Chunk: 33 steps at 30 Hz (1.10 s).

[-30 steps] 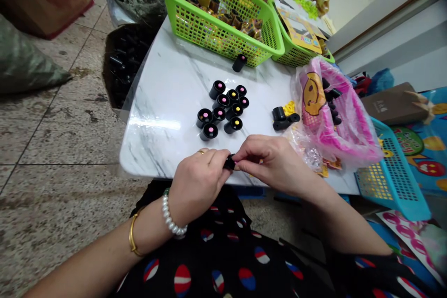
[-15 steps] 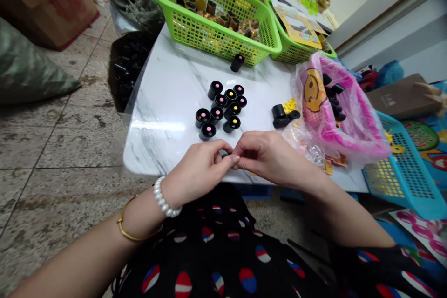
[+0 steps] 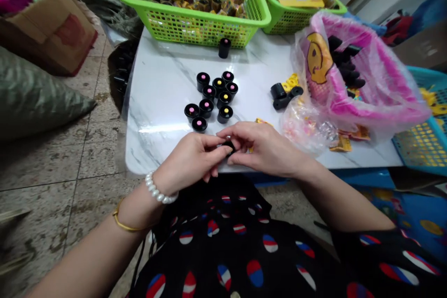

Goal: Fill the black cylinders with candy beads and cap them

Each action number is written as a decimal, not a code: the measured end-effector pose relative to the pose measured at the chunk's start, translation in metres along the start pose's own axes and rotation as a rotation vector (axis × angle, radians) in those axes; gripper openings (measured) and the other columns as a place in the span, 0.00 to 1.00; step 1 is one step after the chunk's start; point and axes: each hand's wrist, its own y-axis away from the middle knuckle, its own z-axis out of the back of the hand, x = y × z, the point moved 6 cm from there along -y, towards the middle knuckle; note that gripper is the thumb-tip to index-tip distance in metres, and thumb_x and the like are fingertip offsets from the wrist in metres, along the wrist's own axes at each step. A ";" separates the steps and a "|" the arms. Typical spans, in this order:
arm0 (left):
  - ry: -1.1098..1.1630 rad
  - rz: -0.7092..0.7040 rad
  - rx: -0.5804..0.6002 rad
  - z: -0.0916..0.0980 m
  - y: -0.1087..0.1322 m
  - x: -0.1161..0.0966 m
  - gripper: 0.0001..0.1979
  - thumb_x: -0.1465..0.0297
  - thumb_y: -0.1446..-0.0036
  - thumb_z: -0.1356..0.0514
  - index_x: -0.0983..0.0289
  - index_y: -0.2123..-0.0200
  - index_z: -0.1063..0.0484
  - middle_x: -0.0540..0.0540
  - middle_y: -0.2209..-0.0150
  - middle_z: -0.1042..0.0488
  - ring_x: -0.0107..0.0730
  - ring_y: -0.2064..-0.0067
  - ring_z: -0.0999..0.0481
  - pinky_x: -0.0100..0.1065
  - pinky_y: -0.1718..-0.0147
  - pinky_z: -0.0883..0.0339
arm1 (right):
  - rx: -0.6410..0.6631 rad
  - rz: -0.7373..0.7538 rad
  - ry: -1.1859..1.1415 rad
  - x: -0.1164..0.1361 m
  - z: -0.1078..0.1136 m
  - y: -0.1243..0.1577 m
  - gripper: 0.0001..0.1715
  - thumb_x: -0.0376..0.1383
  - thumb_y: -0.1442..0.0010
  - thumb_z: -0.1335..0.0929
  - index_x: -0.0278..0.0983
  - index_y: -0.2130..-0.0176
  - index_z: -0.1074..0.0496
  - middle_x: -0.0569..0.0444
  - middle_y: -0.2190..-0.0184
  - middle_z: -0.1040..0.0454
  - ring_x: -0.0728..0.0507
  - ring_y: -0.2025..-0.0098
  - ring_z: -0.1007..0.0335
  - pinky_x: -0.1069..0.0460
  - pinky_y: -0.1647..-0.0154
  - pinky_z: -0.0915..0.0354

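At the table's front edge my left hand (image 3: pixel 190 156) and my right hand (image 3: pixel 263 149) meet, fingers closed around a small black plastic piece (image 3: pixel 228 145). Fingers cover most of it, so its full shape is hidden. Just beyond stand several black plastic cups (image 3: pixel 206 107) in a loose cluster, with pink or yellow dots in their centres. One more black cup (image 3: pixel 224 49) stands apart, close to the green basket. To the right of the cluster lie loose black parts (image 3: pixel 287 98) and yellow pieces (image 3: pixel 290 82).
A green basket (image 3: pixel 206 28) of wrapped items stands at the back, a second green basket (image 3: pixel 296 21) beside it. On the right are a pink plastic-lined basket (image 3: pixel 380 114), a clear bag (image 3: pixel 303 125) and a blue basket (image 3: pixel 419 142). Sacks and a carton (image 3: pixel 59 23) occupy the left floor.
The view has shifted, so the baskets and cups sit differently in the picture. My fingers have changed their hold, and more of the black piece shows between them.
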 end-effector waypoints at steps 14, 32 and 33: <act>0.210 0.063 0.152 0.002 -0.001 0.002 0.18 0.63 0.39 0.42 0.69 0.51 0.26 0.52 0.79 0.26 0.23 0.82 0.30 0.23 0.83 0.37 | 0.076 -0.227 -0.729 -0.019 -0.012 0.010 0.16 0.35 0.43 0.31 0.34 0.53 0.28 0.58 0.71 0.29 0.52 0.73 0.31 0.55 0.69 0.30; -0.203 -0.272 -0.229 -0.003 0.006 -0.002 0.15 0.76 0.51 0.41 0.60 0.61 0.20 0.46 0.77 0.26 0.24 0.78 0.31 0.25 0.78 0.40 | -0.050 -0.457 -0.780 -0.033 -0.038 -0.001 0.16 0.34 0.49 0.28 0.38 0.65 0.39 0.67 0.86 0.32 0.51 0.85 0.34 0.57 0.82 0.33; -0.213 -0.294 -0.253 -0.003 0.008 -0.003 0.14 0.77 0.51 0.41 0.60 0.62 0.20 0.46 0.78 0.27 0.25 0.77 0.32 0.25 0.78 0.41 | -0.071 -0.461 -0.762 -0.032 -0.039 0.001 0.17 0.36 0.48 0.28 0.39 0.65 0.39 0.67 0.86 0.32 0.51 0.85 0.33 0.57 0.82 0.34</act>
